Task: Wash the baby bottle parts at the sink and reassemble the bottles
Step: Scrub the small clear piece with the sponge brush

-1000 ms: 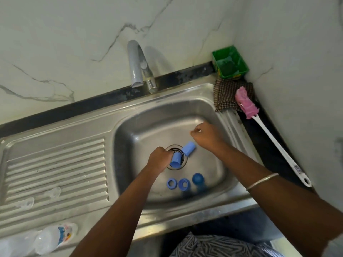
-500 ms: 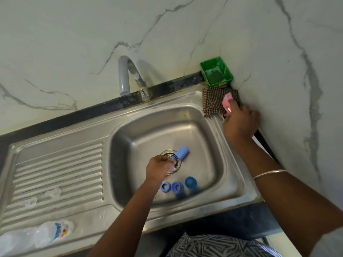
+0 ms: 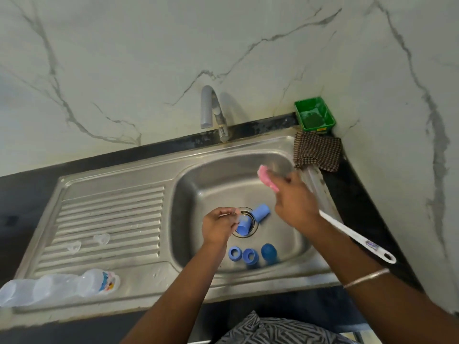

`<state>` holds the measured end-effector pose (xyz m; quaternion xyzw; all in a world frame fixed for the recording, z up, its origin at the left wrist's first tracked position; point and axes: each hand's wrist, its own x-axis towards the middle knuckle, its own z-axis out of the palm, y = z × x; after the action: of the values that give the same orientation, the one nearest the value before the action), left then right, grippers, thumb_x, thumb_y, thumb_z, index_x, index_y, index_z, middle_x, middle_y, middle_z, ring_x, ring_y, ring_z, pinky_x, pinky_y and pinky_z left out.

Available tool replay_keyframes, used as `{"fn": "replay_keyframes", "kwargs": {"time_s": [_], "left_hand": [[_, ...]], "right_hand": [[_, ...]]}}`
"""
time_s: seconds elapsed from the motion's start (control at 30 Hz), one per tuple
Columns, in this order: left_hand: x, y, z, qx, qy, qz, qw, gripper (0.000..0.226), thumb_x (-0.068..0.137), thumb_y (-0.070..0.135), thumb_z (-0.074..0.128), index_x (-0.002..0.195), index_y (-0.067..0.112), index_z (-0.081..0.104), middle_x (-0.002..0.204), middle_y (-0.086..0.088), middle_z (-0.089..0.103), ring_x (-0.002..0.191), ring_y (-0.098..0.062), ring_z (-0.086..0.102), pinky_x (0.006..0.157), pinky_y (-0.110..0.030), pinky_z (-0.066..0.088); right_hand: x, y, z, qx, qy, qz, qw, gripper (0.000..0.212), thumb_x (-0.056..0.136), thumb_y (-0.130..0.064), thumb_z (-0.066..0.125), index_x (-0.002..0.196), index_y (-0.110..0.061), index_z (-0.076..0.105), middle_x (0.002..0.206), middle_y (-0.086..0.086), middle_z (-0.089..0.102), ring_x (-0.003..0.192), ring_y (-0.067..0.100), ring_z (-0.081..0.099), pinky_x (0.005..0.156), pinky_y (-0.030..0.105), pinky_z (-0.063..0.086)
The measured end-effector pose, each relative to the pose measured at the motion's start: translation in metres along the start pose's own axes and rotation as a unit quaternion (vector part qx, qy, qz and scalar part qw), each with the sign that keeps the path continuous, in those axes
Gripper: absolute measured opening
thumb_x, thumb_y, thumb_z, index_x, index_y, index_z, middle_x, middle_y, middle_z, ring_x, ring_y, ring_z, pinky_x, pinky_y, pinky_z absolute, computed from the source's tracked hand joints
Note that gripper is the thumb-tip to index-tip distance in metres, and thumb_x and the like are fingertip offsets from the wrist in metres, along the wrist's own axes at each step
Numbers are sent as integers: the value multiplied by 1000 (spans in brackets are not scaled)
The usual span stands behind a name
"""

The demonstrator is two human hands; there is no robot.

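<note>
Brush (image 3: 342, 229) now over basin in right hand's (image 3: 295, 202) fingers; left hand (image 3: 218, 225) gripping one of two caps (image 3: 242, 225); two rings (image 3: 235, 253)

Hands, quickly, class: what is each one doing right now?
Left hand: grips a blue cap over the drain.
Right hand: grips the bottle brush, pink head up.

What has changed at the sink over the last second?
The right hand left the basin, took hold of the pink brush beside the checked cloth and carried it over the sink. The left hand kept holding a blue cap at the drain. The other blue parts and the bottles stayed put.
</note>
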<state>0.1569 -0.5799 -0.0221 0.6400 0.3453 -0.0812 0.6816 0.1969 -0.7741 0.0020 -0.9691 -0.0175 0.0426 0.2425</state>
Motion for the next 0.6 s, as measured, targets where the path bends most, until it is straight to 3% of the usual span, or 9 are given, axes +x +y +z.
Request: {"fn": "replay_keyframes", "kwargs": {"time_s": [0.13,0.33,0.5,0.6], "left_hand": [[-4,6,-16,-57,-53,-12,997,14,85,0,72,98,5,73,102,-19,75,93,-26,71,71,-23,57],[-8,4,-40,-54,-65,-1,996,11,91,1,67,98,5,74,97,-18,76,94,-29,72,79,-29,60],[-11,3,-56,-77,-24,-29,996,8,92,1,65,87,1,71,82,-16,74,71,-22,72,58,-23,57],[-11,10,-61,-132,0,-70,989,7,88,-8,64,83,-5,69,72,-16,69,54,-17,66,45,-20,53]], "right_hand": [[-23,-35,14,26,-49,-70,996,77,93,-18,52,144,-65,17,103,-3,48,83,20,56,73,35,54],[-44,-70,27,15,-72,-105,992,66,93,-26,47,140,-65,21,96,-11,48,87,16,60,67,30,46],[-61,-96,38,-76,-57,-154,983,53,94,-26,44,138,-54,37,108,-9,50,97,19,57,71,31,46],[-73,-110,44,-156,-36,-181,970,53,94,-25,44,140,-50,34,118,-6,47,102,23,52,72,35,48]]}}
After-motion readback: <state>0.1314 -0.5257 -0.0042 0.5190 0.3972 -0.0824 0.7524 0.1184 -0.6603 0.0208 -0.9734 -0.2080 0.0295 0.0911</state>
